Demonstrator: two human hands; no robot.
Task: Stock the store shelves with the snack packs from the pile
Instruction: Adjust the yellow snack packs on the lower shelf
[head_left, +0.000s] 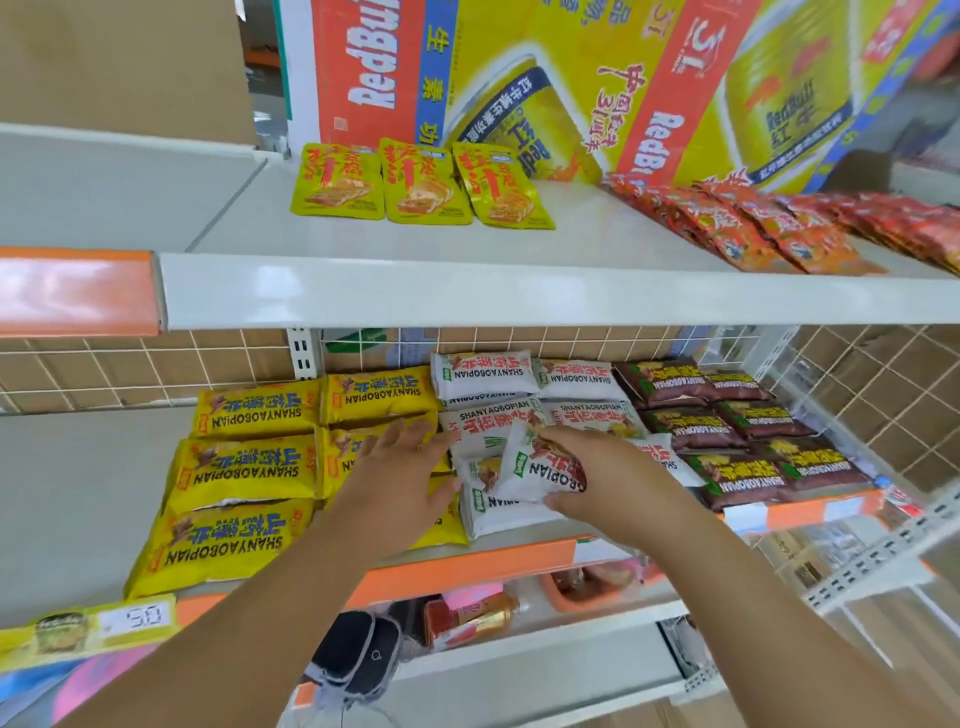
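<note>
Right hand (605, 480) fingers clamped on white snack pack (540, 470), left hand (402, 478) fingers apart, resting flat on yellow packs (244, 470), middle shelf (467, 569)

We see yellow packs (249, 470) lettered in blue, white packs (483, 374) lettered in black and red, and dark brown packs (691, 428) lettered in yellow. Above, we find yellow packets (421, 184) with red script, red packets (753, 228), and a yellow, red and blue box (571, 78). The shelf strip (467, 569) is orange.
</note>
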